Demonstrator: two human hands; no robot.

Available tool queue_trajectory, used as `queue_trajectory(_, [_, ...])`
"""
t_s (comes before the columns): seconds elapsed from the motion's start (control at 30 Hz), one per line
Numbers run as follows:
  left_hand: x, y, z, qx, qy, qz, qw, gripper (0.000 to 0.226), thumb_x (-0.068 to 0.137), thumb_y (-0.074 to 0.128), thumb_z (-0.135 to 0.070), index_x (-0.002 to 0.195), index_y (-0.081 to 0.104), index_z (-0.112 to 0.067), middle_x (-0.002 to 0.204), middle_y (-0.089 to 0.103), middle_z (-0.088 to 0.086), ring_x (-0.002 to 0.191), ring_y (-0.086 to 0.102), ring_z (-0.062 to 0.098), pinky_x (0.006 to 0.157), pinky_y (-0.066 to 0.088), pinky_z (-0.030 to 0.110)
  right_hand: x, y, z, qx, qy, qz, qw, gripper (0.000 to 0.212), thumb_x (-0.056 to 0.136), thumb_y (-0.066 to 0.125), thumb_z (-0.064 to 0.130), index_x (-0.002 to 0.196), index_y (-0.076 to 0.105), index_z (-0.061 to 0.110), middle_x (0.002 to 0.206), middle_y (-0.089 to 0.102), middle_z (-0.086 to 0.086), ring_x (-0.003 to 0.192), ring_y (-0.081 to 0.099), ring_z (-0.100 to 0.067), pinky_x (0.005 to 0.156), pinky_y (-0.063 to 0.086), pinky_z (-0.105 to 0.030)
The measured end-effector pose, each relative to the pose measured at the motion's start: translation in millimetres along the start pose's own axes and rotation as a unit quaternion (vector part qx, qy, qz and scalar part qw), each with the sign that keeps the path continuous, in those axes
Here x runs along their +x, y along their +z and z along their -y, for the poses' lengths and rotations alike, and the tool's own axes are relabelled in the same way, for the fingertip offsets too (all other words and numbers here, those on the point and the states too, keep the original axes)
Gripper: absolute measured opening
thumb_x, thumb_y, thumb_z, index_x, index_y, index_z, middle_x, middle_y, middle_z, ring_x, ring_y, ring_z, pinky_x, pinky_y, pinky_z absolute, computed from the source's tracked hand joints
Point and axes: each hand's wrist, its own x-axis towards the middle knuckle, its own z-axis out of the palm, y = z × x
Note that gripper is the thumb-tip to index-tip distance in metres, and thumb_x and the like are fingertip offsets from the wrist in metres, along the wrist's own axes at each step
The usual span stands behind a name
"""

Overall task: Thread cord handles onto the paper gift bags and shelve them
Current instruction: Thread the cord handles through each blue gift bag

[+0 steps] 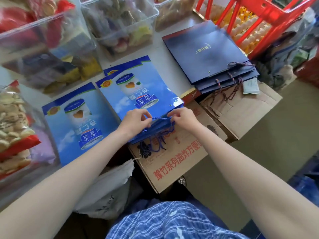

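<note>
Currently at the threading step, shelving not begun. White table (160, 40) carries clear snack bins (120, 26) along the far edge; a stack of navy gift bags (207, 54) with cords fitted lies flat at right, beside a red crate (259, 19). Cardboard boxes (172, 163) sit below the table edge. One light-blue printed bag (74, 118) lies flat at left. The working bag (138, 90) tops a small pile at centre, long axis running away from the person, open mouth towards them and overhanging the box.

Left hand (133, 120) and right hand (183, 118) each pinch the blue cord (160, 119) at the bag mouth, fingers curled, cord stretched between them. Loose cord ends (158, 144) hang below.

Judgement: next move calls for feeding a cord end through the eyelet (170, 105) and securing it inside; whether the near end is already knotted, cannot tell.
</note>
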Motion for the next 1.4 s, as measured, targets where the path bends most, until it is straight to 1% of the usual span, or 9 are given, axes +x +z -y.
queue_trajectory(0.1, [-12.9,-1.9,-14.1,-0.091,0.007,0.063,0.994,0.014,0.084,0.059,-0.010,0.072,0.062,-0.017,0.056,0.065,-0.008,0.049,0.055,0.000,0.061,0.049,0.022,-10.5,-14.7,-1.3,0.177,0.095,-0.019,0.979,0.027,0.088,0.043,0.002,0.087,0.069,0.007,0.094,0.070,-0.015,0.081,0.064,-0.022,0.079,0.052,-0.033])
queue_trajectory(0.2, [-15.4,7.6,-28.1,-0.164,0.014,0.119,0.979,0.018,0.085,0.058,-0.004,0.071,0.062,-0.014,0.051,0.064,-0.007,0.048,0.057,0.004,0.052,0.047,0.017,-38.0,-26.6,-5.5,0.343,0.186,0.031,0.920,0.020,0.094,0.050,0.012,0.112,0.058,0.007,0.086,0.067,-0.017,0.069,0.063,-0.021,0.066,0.052,-0.028])
queue_trajectory(0.37, [-9.5,16.5,-39.4,-0.132,0.045,0.142,0.980,0.016,0.086,0.060,-0.010,0.073,0.062,-0.018,0.061,0.066,0.001,0.051,0.058,0.005,0.053,0.048,0.019,-57.7,-12.7,-13.5,0.529,0.177,0.061,0.828,0.033,0.092,0.059,0.012,0.122,0.049,0.005,0.101,0.063,-0.017,0.086,0.067,-0.027,0.078,0.056,-0.035])
queue_trajectory(0.57, [-5.7,25.2,-44.8,-0.134,0.050,0.151,0.978,0.014,0.087,0.061,-0.013,0.074,0.063,-0.017,0.063,0.067,-0.003,0.050,0.057,-0.001,0.052,0.047,0.014,-63.3,-13.1,-15.0,0.487,0.152,-0.042,0.859,0.018,0.086,0.064,0.002,0.102,0.059,-0.005,0.091,0.064,-0.015,0.077,0.067,-0.019,0.066,0.058,-0.021])
queue_trajectory(0.83, [-1.4,54.3,-69.0,-0.147,-0.001,0.221,0.964,0.010,0.088,0.061,-0.011,0.079,0.062,-0.008,0.068,0.067,0.009,0.055,0.061,0.014,0.057,0.055,0.022,-58.0,-59.6,-16.4,0.628,0.159,-0.136,0.749,0.010,0.081,0.060,-0.014,0.080,0.058,-0.004,0.075,0.063,-0.015,0.073,0.063,-0.020,0.069,0.057,-0.024])
queue_trajectory(1.0, [12.2,47.7,-75.6,-0.097,0.015,0.268,0.958,0.008,0.088,0.060,-0.011,0.081,0.063,-0.006,0.068,0.067,0.008,0.058,0.063,0.014,0.058,0.054,0.019,-56.9,-87.8,-27.6,0.687,0.176,-0.169,0.685,0.010,0.093,0.050,-0.001,0.085,0.054,-0.002,0.079,0.064,-0.014,0.042,0.054,-0.006,0.045,0.046,-0.014])
queue_trajectory(1.13, [43.6,41.7,-79.3,-0.078,0.050,0.233,0.968,0.010,0.087,0.060,-0.007,0.078,0.064,-0.007,0.070,0.069,0.006,0.069,0.067,0.017,0.069,0.056,0.025,-54.6,-91.6,-44.8,0.526,0.217,-0.174,0.804,0.028,0.101,0.037,0.018,0.088,0.056,0.003,0.065,0.055,-0.006,0.030,0.028,-0.003,0.033,0.020,-0.014])
queue_trajectory(1.3, [70.6,36.2,-97.6,0.000,0.091,0.320,0.943,0.010,0.084,0.062,-0.014,0.075,0.067,-0.013,0.069,0.066,0.000,0.063,0.058,0.006,0.059,0.044,0.016,-66.2,-76.8,-64.3,0.224,0.181,-0.027,0.957,0.030,0.089,0.061,0.037,0.108,0.066,0.014,0.094,0.062,0.001,0.069,0.053,-0.004,0.059,0.040,-0.019])
queue_trajectory(1.4, [73.8,38.6,-97.1,0.019,0.109,0.360,0.926,0.011,0.087,0.061,-0.015,0.079,0.068,-0.012,0.073,0.066,0.001,0.067,0.059,0.007,0.061,0.045,0.016,-68.9,-74.6,-68.3,0.086,0.108,0.010,0.990,0.016,0.084,0.068,0.026,0.095,0.073,0.016,0.095,0.070,0.001,0.088,0.059,-0.009,0.074,0.043,-0.020])
